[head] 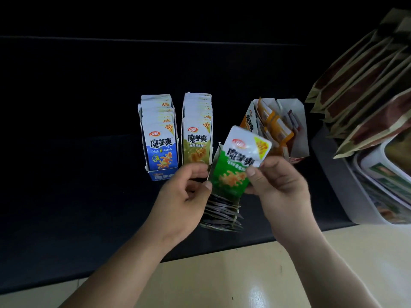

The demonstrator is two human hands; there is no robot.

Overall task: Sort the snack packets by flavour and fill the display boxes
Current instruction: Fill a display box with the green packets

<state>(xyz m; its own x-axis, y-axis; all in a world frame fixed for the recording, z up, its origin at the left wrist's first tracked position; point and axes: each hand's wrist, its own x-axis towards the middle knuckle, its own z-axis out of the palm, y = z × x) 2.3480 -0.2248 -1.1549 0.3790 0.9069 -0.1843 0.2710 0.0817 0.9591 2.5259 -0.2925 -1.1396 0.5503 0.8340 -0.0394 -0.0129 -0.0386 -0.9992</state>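
A green snack packet [235, 165] is held up in the middle, pinched by my right hand [280, 185] at its right edge. My left hand [184, 196] grips the left side of the green display box [222, 210], whose row of packets shows edge-on below. On the dark shelf stand a blue box [159, 138] full of blue packets and an olive box [197, 132] full of olive packets. Further right, an orange box [295, 130] holds loosely leaning orange packets.
Large brown snack bags [360, 81] hang or lean at the upper right. A grey bin [347, 185] with more packaged goods sits at the right. The shelf's front edge runs below my hands, with a pale floor [222, 281] under it.
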